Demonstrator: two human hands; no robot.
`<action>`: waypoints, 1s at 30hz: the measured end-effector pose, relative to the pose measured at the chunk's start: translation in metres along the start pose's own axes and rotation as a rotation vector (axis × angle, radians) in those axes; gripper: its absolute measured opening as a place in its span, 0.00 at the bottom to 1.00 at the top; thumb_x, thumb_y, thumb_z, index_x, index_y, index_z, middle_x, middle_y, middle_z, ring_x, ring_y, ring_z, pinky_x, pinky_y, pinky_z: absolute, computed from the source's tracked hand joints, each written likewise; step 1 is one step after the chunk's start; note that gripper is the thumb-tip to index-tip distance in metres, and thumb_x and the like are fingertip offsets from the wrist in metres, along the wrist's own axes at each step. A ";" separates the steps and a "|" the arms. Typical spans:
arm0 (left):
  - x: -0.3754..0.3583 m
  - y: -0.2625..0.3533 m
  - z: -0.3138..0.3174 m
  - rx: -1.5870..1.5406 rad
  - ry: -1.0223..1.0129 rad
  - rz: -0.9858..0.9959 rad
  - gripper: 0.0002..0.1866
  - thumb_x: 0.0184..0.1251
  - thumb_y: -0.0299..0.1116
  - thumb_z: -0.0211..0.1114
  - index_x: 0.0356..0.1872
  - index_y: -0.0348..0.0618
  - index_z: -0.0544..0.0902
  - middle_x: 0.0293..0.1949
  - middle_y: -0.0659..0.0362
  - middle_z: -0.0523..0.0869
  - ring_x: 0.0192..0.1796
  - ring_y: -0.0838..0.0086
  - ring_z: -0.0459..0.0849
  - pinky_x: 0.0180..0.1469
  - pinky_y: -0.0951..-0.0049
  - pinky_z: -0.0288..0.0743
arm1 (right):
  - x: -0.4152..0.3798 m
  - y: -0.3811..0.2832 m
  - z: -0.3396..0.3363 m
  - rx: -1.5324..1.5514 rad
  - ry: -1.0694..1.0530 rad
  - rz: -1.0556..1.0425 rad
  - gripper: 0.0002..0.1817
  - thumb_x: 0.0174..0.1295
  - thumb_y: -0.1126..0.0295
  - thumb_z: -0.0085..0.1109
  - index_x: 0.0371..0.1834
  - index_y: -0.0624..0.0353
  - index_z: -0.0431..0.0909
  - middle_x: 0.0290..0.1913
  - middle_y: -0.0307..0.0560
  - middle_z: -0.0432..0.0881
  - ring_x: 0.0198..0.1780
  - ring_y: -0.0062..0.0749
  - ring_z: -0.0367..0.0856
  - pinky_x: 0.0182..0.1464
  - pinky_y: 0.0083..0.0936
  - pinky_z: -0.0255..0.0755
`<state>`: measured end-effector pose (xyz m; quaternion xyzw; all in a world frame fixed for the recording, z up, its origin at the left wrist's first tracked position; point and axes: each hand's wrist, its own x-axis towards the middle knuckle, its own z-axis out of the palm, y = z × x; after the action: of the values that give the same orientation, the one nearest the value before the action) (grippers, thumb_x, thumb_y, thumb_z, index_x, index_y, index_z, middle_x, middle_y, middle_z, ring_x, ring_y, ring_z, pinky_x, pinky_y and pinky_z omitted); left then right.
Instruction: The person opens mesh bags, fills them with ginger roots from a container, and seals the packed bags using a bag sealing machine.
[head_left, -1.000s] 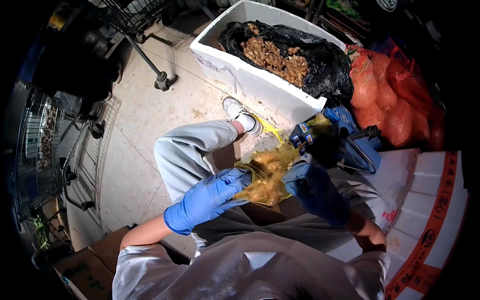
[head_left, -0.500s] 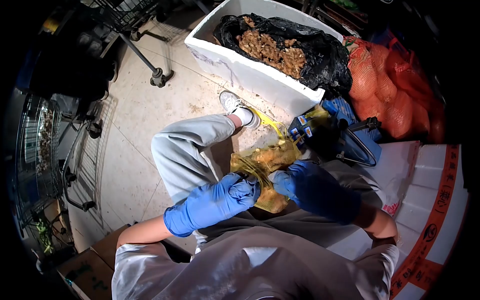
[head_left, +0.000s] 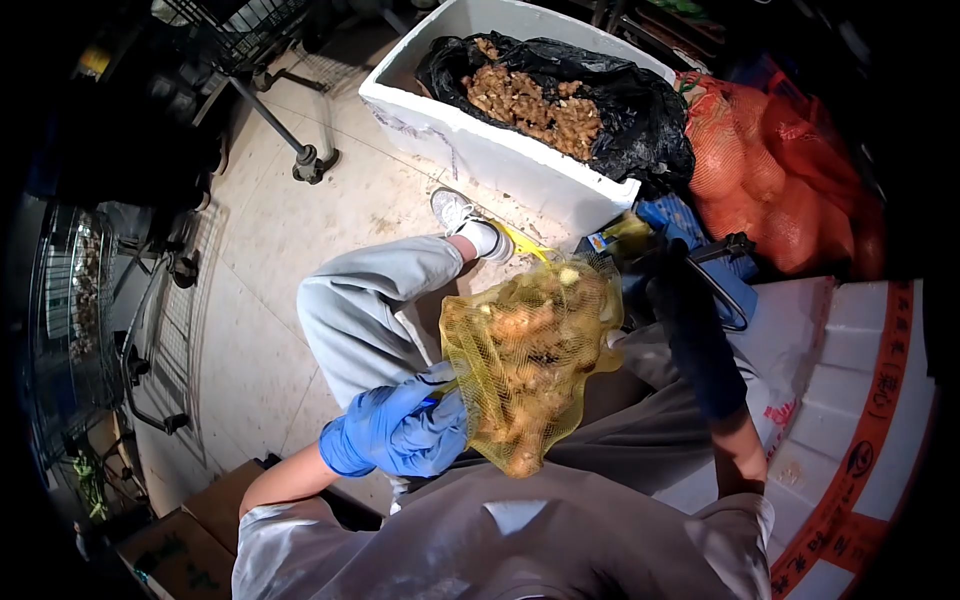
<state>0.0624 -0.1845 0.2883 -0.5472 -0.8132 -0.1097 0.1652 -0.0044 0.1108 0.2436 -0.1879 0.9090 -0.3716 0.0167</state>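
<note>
My left hand point(head_left: 405, 425), in a blue glove, is closed on the left edge of a yellow mesh bag point(head_left: 530, 350). Knobbly pieces of ginger fill the bag, which hangs in front of my lap. My right hand point(head_left: 685, 290), gloved too, reaches forward into dark shadow beside a blue container point(head_left: 745, 305) with a dark curved handle. Its fingers are too dark to make out. Close by lies a small labelled item point(head_left: 600, 241), and a yellow strip point(head_left: 525, 243) shows beyond the bag, near my shoe.
A white foam box point(head_left: 500, 165) lined with a black plastic bag point(head_left: 640, 130) holds loose ginger point(head_left: 530, 105). Red mesh sacks point(head_left: 760, 180) stand to its right. White foam boxes with red tape point(head_left: 860, 440) are at my right. Wheeled carts point(head_left: 150, 340) stand left, near cardboard point(head_left: 175, 550).
My right hand has left the mesh bag and moved forward and right into the shadow. My left hand has shifted left and nearer, and the bag is now lifted and spread into fuller view.
</note>
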 end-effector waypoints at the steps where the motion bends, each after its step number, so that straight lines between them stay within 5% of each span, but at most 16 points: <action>1: -0.002 -0.001 0.000 0.000 0.003 0.008 0.05 0.33 0.27 0.56 0.17 0.46 0.78 0.27 0.61 0.74 0.35 0.72 0.76 0.43 0.68 0.76 | -0.002 0.003 0.003 -0.036 -0.054 -0.010 0.11 0.47 0.74 0.51 0.34 0.48 0.76 0.29 0.37 0.77 0.32 0.32 0.75 0.43 0.32 0.58; 2: -0.006 0.000 0.002 -0.006 0.035 0.019 0.09 0.30 0.26 0.57 0.20 0.42 0.79 0.31 0.57 0.76 0.37 0.64 0.77 0.37 0.69 0.77 | -0.005 0.009 0.010 0.216 -0.025 0.141 0.11 0.47 0.74 0.52 0.36 0.50 0.75 0.28 0.37 0.76 0.33 0.31 0.75 0.43 0.31 0.60; 3: -0.012 0.001 0.004 -0.012 0.067 0.030 0.13 0.27 0.25 0.57 0.23 0.37 0.80 0.36 0.54 0.78 0.39 0.56 0.78 0.30 0.70 0.77 | -0.004 -0.001 0.006 0.203 -0.026 0.056 0.11 0.48 0.73 0.53 0.36 0.52 0.74 0.28 0.38 0.76 0.33 0.30 0.75 0.42 0.30 0.62; 5: -0.024 -0.001 0.014 -0.022 0.028 0.099 0.13 0.29 0.24 0.58 0.24 0.37 0.80 0.37 0.55 0.78 0.37 0.58 0.79 0.27 0.72 0.76 | -0.004 -0.023 -0.001 0.178 -0.026 -0.116 0.11 0.49 0.71 0.56 0.38 0.58 0.73 0.27 0.38 0.75 0.32 0.27 0.75 0.39 0.26 0.67; 6: -0.023 -0.001 0.014 -0.003 0.042 0.109 0.12 0.29 0.24 0.58 0.23 0.37 0.80 0.37 0.55 0.78 0.37 0.59 0.79 0.28 0.72 0.76 | -0.009 -0.038 -0.006 0.213 -0.043 0.007 0.11 0.51 0.71 0.55 0.38 0.59 0.72 0.27 0.38 0.74 0.31 0.24 0.74 0.36 0.23 0.69; 9: -0.016 0.003 0.010 -0.034 0.074 0.024 0.10 0.29 0.25 0.59 0.21 0.38 0.80 0.35 0.56 0.79 0.35 0.62 0.79 0.29 0.72 0.76 | -0.006 -0.038 0.008 -0.011 0.157 -0.360 0.08 0.55 0.70 0.53 0.37 0.60 0.72 0.25 0.36 0.73 0.27 0.19 0.73 0.32 0.17 0.70; 10: -0.015 0.004 0.008 -0.082 0.093 -0.075 0.09 0.29 0.26 0.59 0.19 0.38 0.79 0.34 0.56 0.79 0.34 0.64 0.79 0.30 0.71 0.76 | -0.005 -0.046 0.002 0.261 0.132 -0.164 0.08 0.53 0.71 0.54 0.35 0.61 0.72 0.24 0.36 0.72 0.26 0.20 0.73 0.32 0.16 0.69; 13: -0.021 -0.001 0.017 -0.023 0.135 0.062 0.06 0.29 0.27 0.59 0.17 0.40 0.79 0.30 0.57 0.79 0.29 0.67 0.79 0.29 0.72 0.76 | 0.005 -0.050 -0.021 -0.036 0.068 -0.301 0.08 0.48 0.71 0.58 0.28 0.62 0.73 0.23 0.39 0.73 0.24 0.23 0.73 0.29 0.17 0.68; 16: -0.027 0.002 0.024 0.048 0.102 0.050 0.05 0.42 0.24 0.56 0.22 0.47 0.76 0.29 0.63 0.74 0.35 0.70 0.77 0.38 0.74 0.78 | 0.006 -0.060 -0.021 0.510 0.010 0.307 0.08 0.45 0.70 0.59 0.26 0.62 0.73 0.26 0.43 0.73 0.25 0.26 0.74 0.30 0.19 0.67; 18: -0.024 -0.013 0.030 0.006 0.168 0.162 0.06 0.43 0.25 0.56 0.26 0.46 0.76 0.31 0.61 0.74 0.36 0.69 0.77 0.37 0.73 0.78 | 0.011 -0.062 -0.021 0.290 0.173 -0.151 0.08 0.45 0.70 0.59 0.25 0.61 0.73 0.28 0.44 0.74 0.28 0.29 0.74 0.31 0.23 0.66; 20: -0.028 -0.015 0.039 -0.031 0.236 0.265 0.08 0.44 0.25 0.57 0.29 0.45 0.76 0.32 0.60 0.74 0.37 0.68 0.77 0.37 0.73 0.78 | 0.011 -0.071 -0.028 0.279 0.161 -0.183 0.07 0.45 0.71 0.58 0.26 0.61 0.72 0.29 0.45 0.74 0.30 0.31 0.74 0.32 0.24 0.66; 23: -0.023 -0.006 0.052 0.113 0.224 0.124 0.12 0.45 0.27 0.58 0.35 0.47 0.75 0.37 0.57 0.74 0.39 0.67 0.77 0.37 0.72 0.78 | 0.014 -0.080 -0.032 0.154 0.203 -0.224 0.07 0.45 0.73 0.58 0.27 0.61 0.72 0.30 0.46 0.75 0.31 0.35 0.73 0.34 0.25 0.66; 25: -0.007 0.003 0.055 -0.151 0.305 -0.188 0.14 0.45 0.28 0.58 0.37 0.51 0.74 0.41 0.57 0.73 0.42 0.66 0.76 0.35 0.75 0.77 | 0.017 -0.084 -0.039 0.032 0.312 -0.174 0.06 0.47 0.74 0.57 0.29 0.61 0.73 0.29 0.43 0.74 0.31 0.27 0.72 0.33 0.22 0.67; 26: -0.014 0.005 0.066 -0.022 0.270 -0.109 0.14 0.45 0.30 0.58 0.38 0.54 0.74 0.43 0.59 0.73 0.44 0.66 0.76 0.33 0.78 0.77 | 0.018 -0.086 -0.042 -0.027 0.364 -0.143 0.06 0.48 0.75 0.56 0.30 0.61 0.73 0.28 0.41 0.74 0.30 0.24 0.72 0.33 0.20 0.67; 27: -0.016 0.007 0.070 0.018 0.250 -0.123 0.14 0.46 0.31 0.57 0.38 0.53 0.74 0.44 0.59 0.73 0.45 0.67 0.76 0.31 0.80 0.76 | 0.022 -0.091 -0.041 0.282 0.424 0.112 0.05 0.50 0.75 0.55 0.31 0.60 0.73 0.28 0.39 0.74 0.30 0.19 0.71 0.32 0.18 0.67; 30: -0.020 0.010 0.080 -0.128 0.258 -0.301 0.17 0.45 0.29 0.59 0.41 0.48 0.74 0.41 0.58 0.75 0.43 0.69 0.76 0.28 0.81 0.75 | 0.037 -0.087 -0.060 0.607 0.359 -0.014 0.01 0.54 0.78 0.51 0.29 0.62 0.71 0.27 0.33 0.69 0.29 0.14 0.65 0.36 0.11 0.62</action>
<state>0.0670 -0.1692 0.2067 -0.4101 -0.8493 -0.2540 0.2147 -0.0201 0.0815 0.3499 -0.1121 0.7442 -0.6522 -0.0906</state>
